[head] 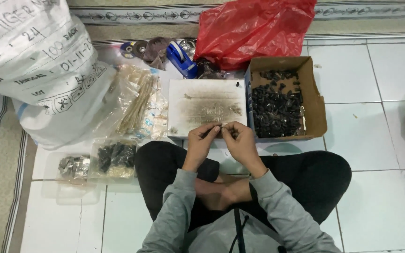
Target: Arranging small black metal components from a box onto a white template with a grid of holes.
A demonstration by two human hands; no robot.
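Head view: left hand [201, 138] and right hand [238, 137] meet at the board's [206, 107] near edge, both pinching a small dark piece [221, 130], perhaps a clip; box [284, 97] of black parts right of the board

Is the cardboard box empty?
No, the cardboard box holds a heap of small black pieces.

Board [207, 107] btwn box [316, 112] on right & sack [38, 70] on left; bag [254, 28] behind.
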